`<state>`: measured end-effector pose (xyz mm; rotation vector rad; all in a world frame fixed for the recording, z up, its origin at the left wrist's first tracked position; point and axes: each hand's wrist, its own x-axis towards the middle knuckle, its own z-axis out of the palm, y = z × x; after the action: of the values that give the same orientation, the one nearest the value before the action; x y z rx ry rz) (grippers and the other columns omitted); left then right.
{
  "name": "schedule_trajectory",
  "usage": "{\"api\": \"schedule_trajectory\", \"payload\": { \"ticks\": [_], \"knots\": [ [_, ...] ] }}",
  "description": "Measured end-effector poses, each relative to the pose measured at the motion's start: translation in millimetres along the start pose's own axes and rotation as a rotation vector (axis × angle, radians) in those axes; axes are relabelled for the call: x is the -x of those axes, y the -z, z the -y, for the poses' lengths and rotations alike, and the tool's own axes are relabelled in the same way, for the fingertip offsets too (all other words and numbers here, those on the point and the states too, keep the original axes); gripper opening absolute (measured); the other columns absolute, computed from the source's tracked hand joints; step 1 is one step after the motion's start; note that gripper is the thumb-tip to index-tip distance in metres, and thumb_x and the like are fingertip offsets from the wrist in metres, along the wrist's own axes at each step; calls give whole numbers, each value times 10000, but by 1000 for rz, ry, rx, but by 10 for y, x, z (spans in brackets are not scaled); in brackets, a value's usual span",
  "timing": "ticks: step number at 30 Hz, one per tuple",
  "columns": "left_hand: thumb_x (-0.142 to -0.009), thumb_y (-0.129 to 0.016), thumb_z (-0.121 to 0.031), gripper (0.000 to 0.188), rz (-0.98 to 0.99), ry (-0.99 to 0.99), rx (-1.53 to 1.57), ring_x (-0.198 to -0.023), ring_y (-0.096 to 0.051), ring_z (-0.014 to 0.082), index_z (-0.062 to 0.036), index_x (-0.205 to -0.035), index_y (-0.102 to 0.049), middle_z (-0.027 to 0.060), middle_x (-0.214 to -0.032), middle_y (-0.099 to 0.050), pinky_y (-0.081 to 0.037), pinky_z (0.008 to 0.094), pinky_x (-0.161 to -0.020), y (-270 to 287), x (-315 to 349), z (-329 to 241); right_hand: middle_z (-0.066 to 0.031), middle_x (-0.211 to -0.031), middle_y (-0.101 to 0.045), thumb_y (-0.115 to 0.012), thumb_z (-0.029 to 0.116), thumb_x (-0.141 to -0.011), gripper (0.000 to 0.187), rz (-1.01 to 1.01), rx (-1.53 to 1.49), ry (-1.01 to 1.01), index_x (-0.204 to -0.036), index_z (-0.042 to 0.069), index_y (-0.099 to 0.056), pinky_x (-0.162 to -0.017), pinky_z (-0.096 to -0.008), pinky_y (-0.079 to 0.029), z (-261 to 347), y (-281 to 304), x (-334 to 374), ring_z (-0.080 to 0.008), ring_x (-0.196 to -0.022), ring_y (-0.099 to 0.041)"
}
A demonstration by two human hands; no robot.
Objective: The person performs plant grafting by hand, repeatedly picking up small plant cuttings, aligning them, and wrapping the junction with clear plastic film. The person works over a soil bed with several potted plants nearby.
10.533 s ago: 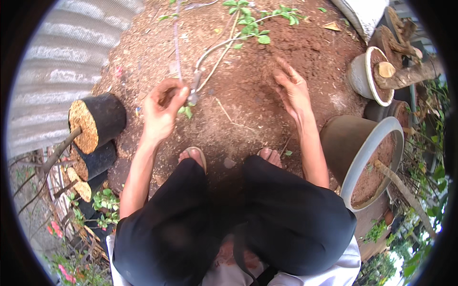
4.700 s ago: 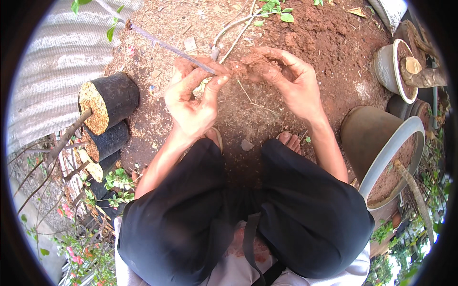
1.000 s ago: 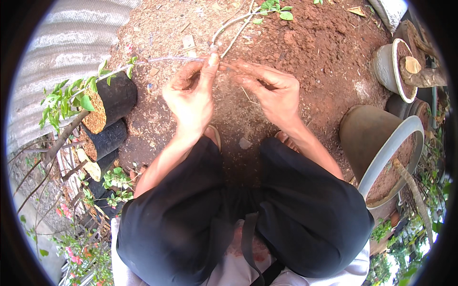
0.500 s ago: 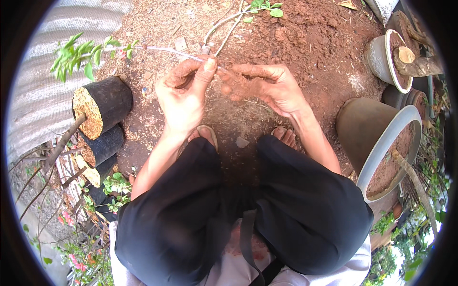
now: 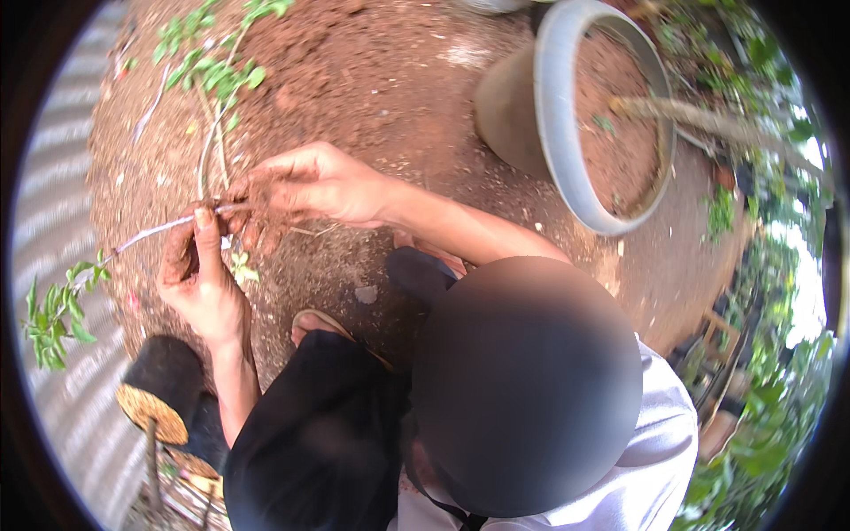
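Note:
Between the thumb and fingers of my left hand [image 5: 205, 288] a thin, pale stem cutting [image 5: 146, 234] is pinched. Green leaves [image 5: 60, 319] grow from its outer end, at the left. My right hand [image 5: 310, 188], its fingers coated in reddish mud, is closed around the other end of the stem. Those fingers hide the stem's tip, and whether a lump of mud is pressed on it I cannot tell. Just beyond both hands, other leafy stems [image 5: 209, 150] lie on the soil.
A large grey pot [image 5: 509, 111] of soil, with a thick stem, stands at the far right. Black planting bags [image 5: 164, 367] lie at the lower left, beside a corrugated sheet [image 5: 66, 221]. Loose red soil [image 5: 354, 66] spreads beyond my hands. A round dark blur covers part of the lower middle.
The view has turned, so both hands now appear farther left and the big pot nearer the middle. Both hands still hold the stem cutting, which now slopes down to the left.

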<state>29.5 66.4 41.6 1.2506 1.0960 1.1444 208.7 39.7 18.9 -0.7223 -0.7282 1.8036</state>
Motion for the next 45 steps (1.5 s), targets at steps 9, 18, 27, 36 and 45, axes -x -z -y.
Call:
{"api": "schedule_trajectory", "payload": {
  "ticks": [9,18,27,36,45],
  "knots": [
    [-902,-607,-78,163,330,-26,14,-849,-584,129,53,-992,-641,93,-921,-653,-456,260,-812,-484,-83,11,-168,-1103,-637,-673,-55,-774,354,-249,-147,132,-1118,-72,-595,-837,-341,-541,129,201,764,-218,-969,-641],
    [-896,-614,-68,170,474,-13,227,-870,-589,132,52,-1015,-632,108,-968,-654,-469,269,-818,-894,-189,-250,-93,-1090,-643,-682,-96,-746,378,-485,94,462,-1113,-28,-621,-815,-271,-530,589,-150,1212,-144,-947,-619],
    [-940,-545,-108,227,775,-123,527,-947,-616,180,63,-1070,-615,150,-1008,-654,-476,302,-885,-1456,171,-1061,-146,-1132,-585,-735,-146,-644,545,-635,551,832,-1158,-94,-559,-853,-313,-538,1125,-632,1908,-201,-1046,-582],
    [-924,-562,-71,195,789,-257,428,-921,-627,161,24,-1083,-623,113,-1053,-648,-497,278,-804,-1662,205,-1299,-148,-1034,-643,-796,-90,-581,509,-821,938,905,-1067,-48,-650,-802,-287,-524,1376,-672,1999,-195,-940,-630],
    [-932,-544,-72,230,800,-226,488,-976,-624,185,26,-1132,-601,123,-1088,-636,-504,307,-885,-1390,-49,-1430,-182,-1128,-614,-747,-10,-698,532,-439,548,895,-1184,-100,-549,-901,-380,-509,1414,-618,1837,-259,-1059,-599]
  ]
}}
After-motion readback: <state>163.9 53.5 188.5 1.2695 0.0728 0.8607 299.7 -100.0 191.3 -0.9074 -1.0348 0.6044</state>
